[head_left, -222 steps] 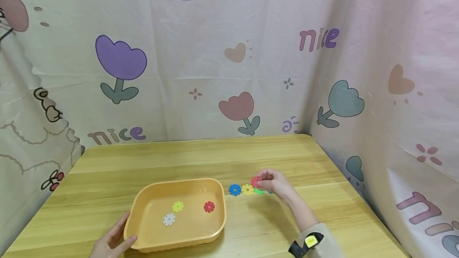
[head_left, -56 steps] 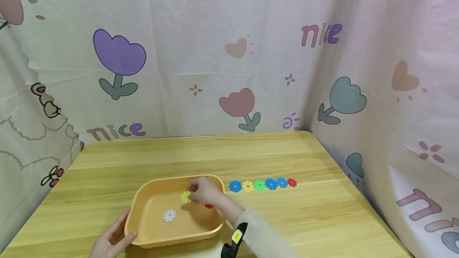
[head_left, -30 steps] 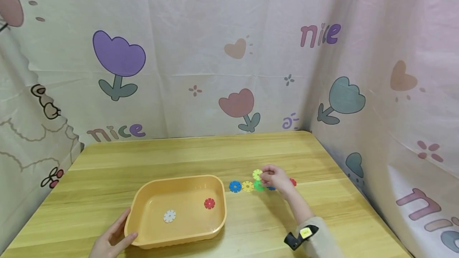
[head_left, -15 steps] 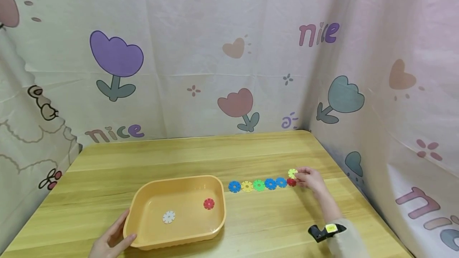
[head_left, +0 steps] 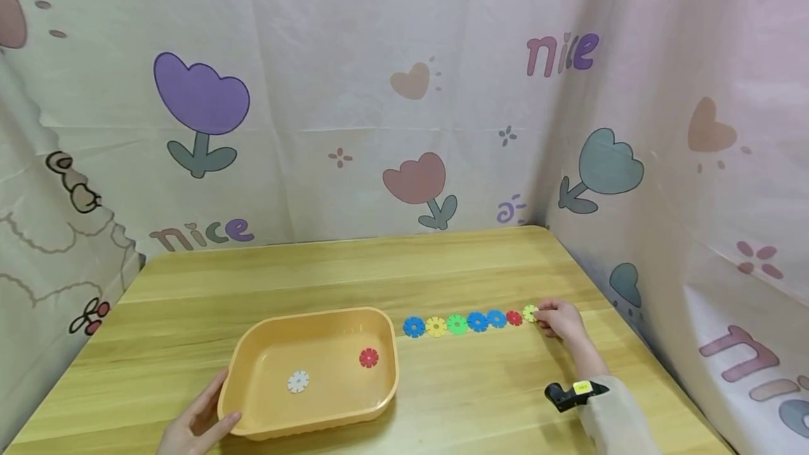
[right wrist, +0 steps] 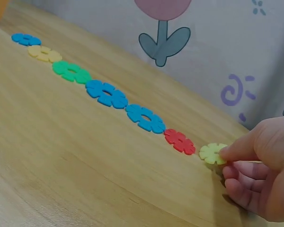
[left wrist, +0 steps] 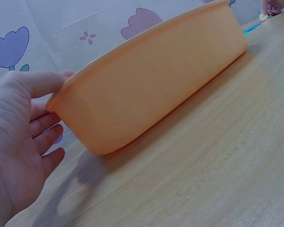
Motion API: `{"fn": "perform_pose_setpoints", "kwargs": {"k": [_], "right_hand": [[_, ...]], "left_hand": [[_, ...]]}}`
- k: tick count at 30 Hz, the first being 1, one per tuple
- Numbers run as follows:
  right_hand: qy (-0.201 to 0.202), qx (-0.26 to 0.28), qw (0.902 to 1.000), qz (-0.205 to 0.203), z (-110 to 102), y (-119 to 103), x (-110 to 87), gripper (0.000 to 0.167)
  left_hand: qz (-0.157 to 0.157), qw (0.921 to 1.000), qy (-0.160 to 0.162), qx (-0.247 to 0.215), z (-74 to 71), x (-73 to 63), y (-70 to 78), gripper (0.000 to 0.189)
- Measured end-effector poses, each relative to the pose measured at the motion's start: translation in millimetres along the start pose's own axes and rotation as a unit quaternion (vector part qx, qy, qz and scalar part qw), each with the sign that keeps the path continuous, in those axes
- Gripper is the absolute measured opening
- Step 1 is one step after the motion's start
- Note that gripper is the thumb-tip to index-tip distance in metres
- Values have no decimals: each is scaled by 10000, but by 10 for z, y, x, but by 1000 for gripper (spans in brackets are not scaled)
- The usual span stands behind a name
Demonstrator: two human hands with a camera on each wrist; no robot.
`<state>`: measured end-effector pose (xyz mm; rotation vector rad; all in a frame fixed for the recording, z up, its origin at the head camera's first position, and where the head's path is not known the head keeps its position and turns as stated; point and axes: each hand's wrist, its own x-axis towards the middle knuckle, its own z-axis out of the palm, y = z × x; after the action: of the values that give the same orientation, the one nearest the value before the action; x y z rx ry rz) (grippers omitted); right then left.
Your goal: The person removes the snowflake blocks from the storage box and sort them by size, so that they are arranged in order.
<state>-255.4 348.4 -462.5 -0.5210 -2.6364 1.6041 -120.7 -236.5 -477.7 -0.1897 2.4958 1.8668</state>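
Note:
My right hand pinches a pale yellow snowflake disc between thumb and fingers, at the right end of a row of discs on the table. Beside it lies a red disc, with a small gap between them in the right wrist view. Leftward from there run two blue discs, a green disc, a yellow disc and another blue disc. My left hand grips the left rim of an orange plastic basin, thumb on top and fingers beneath. Inside lie a white disc and a red one.
The wooden table carries the basin at front left and the disc row right of it. A printed curtain hangs behind the table and along both sides.
My right hand took the yellow disc out of the basin and carried it rightward past the row to beside the red disc, which was added earlier. My left hand has stayed on the basin.

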Motion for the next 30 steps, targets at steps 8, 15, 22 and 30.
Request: {"fn": "perform_pose_setpoints", "kwargs": {"k": [8,15,22,30], "right_hand": [[186,-286,9994,-86,25,-53,15,14],[213,-281,9992,-169,54,-39,25,11],[284,-422,9985,-204,71,-1,30,11],[333,-379,9984,-273,38,-78,-31,19]], "left_hand": [[-160,9997,-123,-106,-7,3,29,79],[-206,9997,-127,-91,-13,1,34,79],[-134,9999,-71,32,-11,5,16,80],[-33,10000,-30,-82,-1,6,-18,79]]}}
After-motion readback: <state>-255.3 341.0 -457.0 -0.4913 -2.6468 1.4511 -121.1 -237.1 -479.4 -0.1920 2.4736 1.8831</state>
